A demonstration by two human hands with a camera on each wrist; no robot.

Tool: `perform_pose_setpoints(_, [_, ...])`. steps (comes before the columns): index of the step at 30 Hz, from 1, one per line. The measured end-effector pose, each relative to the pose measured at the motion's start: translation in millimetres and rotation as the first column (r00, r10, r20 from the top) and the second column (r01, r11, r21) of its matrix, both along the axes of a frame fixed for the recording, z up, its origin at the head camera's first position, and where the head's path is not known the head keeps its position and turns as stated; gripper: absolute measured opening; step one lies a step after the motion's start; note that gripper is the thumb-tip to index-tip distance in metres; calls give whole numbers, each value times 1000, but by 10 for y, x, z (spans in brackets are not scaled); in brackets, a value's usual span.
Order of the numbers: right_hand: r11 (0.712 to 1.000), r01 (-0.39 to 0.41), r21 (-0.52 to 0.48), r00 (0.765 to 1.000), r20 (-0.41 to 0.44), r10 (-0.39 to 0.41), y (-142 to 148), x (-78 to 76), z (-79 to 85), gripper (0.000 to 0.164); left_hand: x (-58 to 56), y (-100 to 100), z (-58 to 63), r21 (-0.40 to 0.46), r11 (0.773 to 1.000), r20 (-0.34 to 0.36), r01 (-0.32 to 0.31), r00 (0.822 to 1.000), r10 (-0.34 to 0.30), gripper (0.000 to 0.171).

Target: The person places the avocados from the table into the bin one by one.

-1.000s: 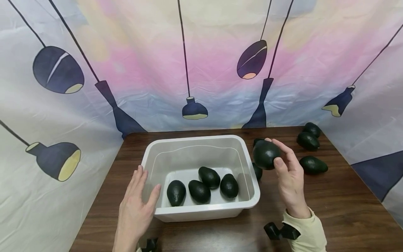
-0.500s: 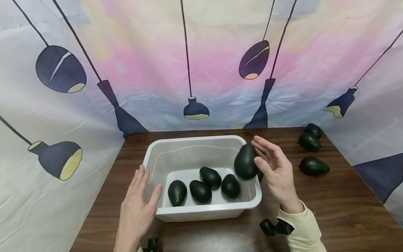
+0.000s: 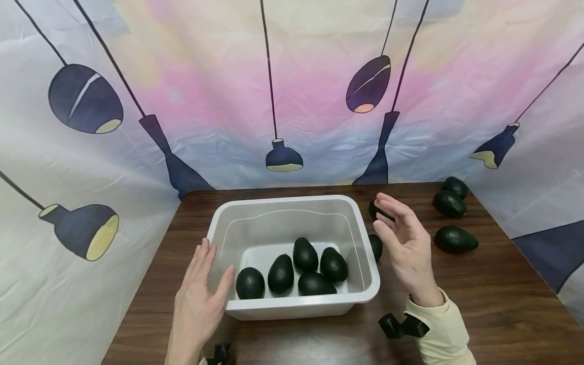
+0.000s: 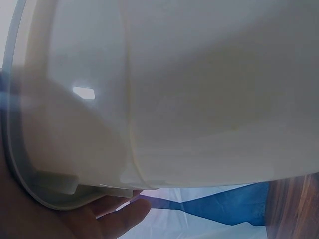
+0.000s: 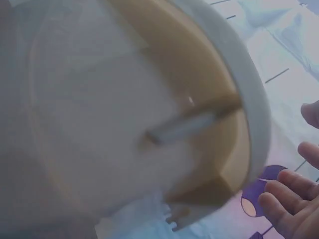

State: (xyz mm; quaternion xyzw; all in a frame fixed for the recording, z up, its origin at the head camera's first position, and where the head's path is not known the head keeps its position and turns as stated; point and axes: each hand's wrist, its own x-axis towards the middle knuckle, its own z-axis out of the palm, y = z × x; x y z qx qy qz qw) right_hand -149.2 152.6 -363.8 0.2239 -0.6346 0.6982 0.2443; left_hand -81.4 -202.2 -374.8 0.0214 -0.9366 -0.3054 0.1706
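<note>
Several dark green avocados (image 3: 280,275) lie on the floor of a white plastic tub (image 3: 303,307). My left hand (image 3: 198,299) rests at the tub's near left corner, fingers straight along the left side and thumb by the front rim. In the left wrist view, those fingertips (image 4: 127,219) show beside the tub's rim. My right hand (image 3: 406,248) hovers just right of the tub with fingers spread loosely and nothing held. Behind it, two avocados are partly hidden: one against the tub's right side (image 3: 376,247), another avocado farther back (image 3: 377,209).
Three more avocados (image 3: 455,239) lie toward the right edge of the brown wooden table (image 3: 493,299). A cloth backdrop (image 3: 219,91) printed with hanging lamps rises behind and beside the table.
My right hand carried an avocado left over the tub and let it go, then drew back to the right. The avocados inside have shifted. My left hand stayed put.
</note>
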Motion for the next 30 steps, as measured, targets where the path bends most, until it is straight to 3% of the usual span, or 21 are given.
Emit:
perform_pose_setpoints(7, [978,167,123,981,81,-178,167,-78,-70,39,-9,7,12,1,1000,11,-1,1000,1,65])
perform_pose_setpoints(10, [932,259,255,946,130,-298,247,-162,-172,41,-13,9,11,1,1000,14,-1,1000,1,65])
perform_pose_setpoints(13, [863,287,416,903,184,-389,316,-253,-310,45,-13,10,10,0,1000,21,-4,1000,4,65])
perform_pose_setpoints(16, [783,233,577,862,250,-440,361,-326,-446,58,-4,3,-1,5,1000,17,-5,1000,5,65])
perform_pose_setpoints(19, [714,114,691,821,339,-460,384,-377,-561,74,9,-7,-12,10,1000,11,-5,1000,5,64])
perform_pose_setpoints(23, [660,-36,750,767,444,-463,374,-421,-698,77,12,-10,-19,11,1000,16,-9,1000,9,64])
perform_pose_setpoints(26, [643,-84,762,757,469,-456,346,-432,-788,71,4,-5,-21,15,1000,19,-13,1000,13,64])
perform_pose_setpoints(30, [630,-93,771,780,449,-435,314,-435,-875,66,-7,3,-17,17,1000,23,-15,1000,14,65])
